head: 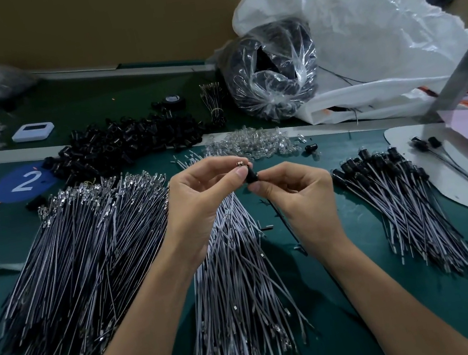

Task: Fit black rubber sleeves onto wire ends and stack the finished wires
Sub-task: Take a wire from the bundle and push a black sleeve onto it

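My left hand [199, 201] pinches the metal end of a wire [241, 164] between thumb and fingers. Right beside it, my right hand [293, 189] grips a black rubber sleeve [252, 176] that touches the wire end. Both hands hover above a middle bundle of grey wires [237, 284]. A large heap of bare wires [85, 256] lies to the left. Finished wires with black sleeves [399, 200] are stacked to the right. Loose black sleeves [126, 145] are piled at the back.
The green table [352, 296] also carries a heap of clear bulbs [249, 144], a clear bag of black parts [271, 73], a big white plastic sack [357, 35], a white box [32, 132], a tape roll [173, 101] and a metal post [463, 67] at right.
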The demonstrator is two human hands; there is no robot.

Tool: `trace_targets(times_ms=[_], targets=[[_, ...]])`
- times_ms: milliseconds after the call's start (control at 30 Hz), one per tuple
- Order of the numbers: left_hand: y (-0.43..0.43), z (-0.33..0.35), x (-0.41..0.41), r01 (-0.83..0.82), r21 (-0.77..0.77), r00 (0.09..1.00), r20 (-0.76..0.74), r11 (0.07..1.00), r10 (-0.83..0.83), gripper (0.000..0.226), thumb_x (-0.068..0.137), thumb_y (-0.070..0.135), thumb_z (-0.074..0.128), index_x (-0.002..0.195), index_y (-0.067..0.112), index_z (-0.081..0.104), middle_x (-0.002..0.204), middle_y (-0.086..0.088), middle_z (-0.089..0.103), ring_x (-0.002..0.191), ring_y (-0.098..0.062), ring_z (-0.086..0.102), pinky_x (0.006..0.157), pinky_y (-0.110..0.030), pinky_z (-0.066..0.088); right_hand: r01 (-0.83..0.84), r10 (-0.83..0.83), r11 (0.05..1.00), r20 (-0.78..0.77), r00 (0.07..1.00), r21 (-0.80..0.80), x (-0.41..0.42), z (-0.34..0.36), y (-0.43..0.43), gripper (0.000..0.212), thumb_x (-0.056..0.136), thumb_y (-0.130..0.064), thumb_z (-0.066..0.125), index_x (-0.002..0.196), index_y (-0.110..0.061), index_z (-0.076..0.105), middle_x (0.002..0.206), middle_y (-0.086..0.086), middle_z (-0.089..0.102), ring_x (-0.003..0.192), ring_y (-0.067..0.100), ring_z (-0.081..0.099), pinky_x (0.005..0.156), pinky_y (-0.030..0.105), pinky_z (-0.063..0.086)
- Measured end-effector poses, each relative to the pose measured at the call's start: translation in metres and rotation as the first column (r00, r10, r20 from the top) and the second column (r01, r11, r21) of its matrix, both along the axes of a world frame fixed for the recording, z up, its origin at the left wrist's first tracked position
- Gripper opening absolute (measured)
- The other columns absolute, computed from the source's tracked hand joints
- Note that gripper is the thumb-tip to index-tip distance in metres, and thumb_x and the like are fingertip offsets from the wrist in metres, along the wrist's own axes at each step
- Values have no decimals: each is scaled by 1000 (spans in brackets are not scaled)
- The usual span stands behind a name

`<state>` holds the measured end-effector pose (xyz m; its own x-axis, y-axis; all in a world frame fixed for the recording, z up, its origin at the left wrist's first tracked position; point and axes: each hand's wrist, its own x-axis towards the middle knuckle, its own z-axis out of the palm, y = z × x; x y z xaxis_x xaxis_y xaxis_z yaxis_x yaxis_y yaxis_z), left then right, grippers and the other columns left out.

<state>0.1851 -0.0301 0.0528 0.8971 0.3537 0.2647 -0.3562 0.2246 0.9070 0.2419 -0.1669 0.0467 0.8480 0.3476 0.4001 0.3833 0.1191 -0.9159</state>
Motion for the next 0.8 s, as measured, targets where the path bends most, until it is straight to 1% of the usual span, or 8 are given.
trace_targets(times_ms=[167, 267, 367, 500, 600, 733, 800], targets=[[-1, 0, 0, -19, 18, 1000, 24, 1000, 19, 10, 75, 11, 77, 84, 15, 78, 88, -4, 75, 88, -15, 69, 82, -26, 54, 19, -18, 1000, 17, 1000, -15, 1, -2, -1, 19, 75, -4, 81, 76, -22, 74, 73, 0, 75, 71, 19, 71, 69, 25, 56], [-1, -1, 1, -30, 8, 999, 22, 1000, 29, 10, 76, 9, 78, 82, 17, 78, 88, -4, 75, 88, -15, 68, 83, -26, 53, -5, 5, 999, 8, 1000, -35, 0, -3, 1, 18, 75, -4, 81, 75, -21, 74, 71, -3, 74, 65, 11, 68, 64, 20, 53], [0, -2, 1, -29, 22, 1000, 13, 999, 29, 13, 76, 9, 73, 81, 19, 78, 89, -3, 75, 90, -15, 66, 85, -25, 52, -46, 45, 998, -29, 999, -41, 1, -4, 3, 19, 75, -1, 80, 75, -19, 73, 68, -5, 73, 62, 4, 64, 61, 16, 49], [2, -2, 1, 9, 17, 1000, 15, 1000, -10, 16, 77, 8, 71, 81, 20, 79, 89, -3, 75, 90, -16, 67, 85, -25, 51, -90, 88, 995, -55, 995, -40, 2, -5, 1, 18, 76, 2, 78, 79, -16, 74, 71, -5, 74, 67, 3, 69, 65, 13, 50], [1, -2, 0, 35, -1, 999, 20, 999, -35, 16, 78, 6, 70, 81, 18, 78, 89, -5, 75, 85, -18, 68, 83, -27, 52, -92, 90, 995, -55, 994, -40, 3, -5, 0, 14, 76, -1, 79, 83, -13, 76, 76, -1, 75, 72, 8, 70, 68, 16, 52], [1, -1, 0, 26, -17, 999, 23, 1000, -25, 17, 74, 6, 71, 76, 20, 78, 87, -4, 75, 88, -18, 68, 86, -28, 52, -77, 76, 997, -31, 997, -19, 2, -5, 1, 15, 77, -3, 79, 85, -16, 77, 78, 1, 76, 74, 11, 71, 70, 18, 52], [0, -2, 1, 23, -41, 999, 26, 999, -22, 15, 74, 6, 71, 78, 18, 79, 86, -5, 75, 88, -19, 69, 85, -28, 52, -75, 75, 997, -32, 997, -3, 1, -5, 1, 15, 77, -3, 78, 86, -15, 77, 79, 1, 76, 74, 11, 71, 70, 17, 52]])
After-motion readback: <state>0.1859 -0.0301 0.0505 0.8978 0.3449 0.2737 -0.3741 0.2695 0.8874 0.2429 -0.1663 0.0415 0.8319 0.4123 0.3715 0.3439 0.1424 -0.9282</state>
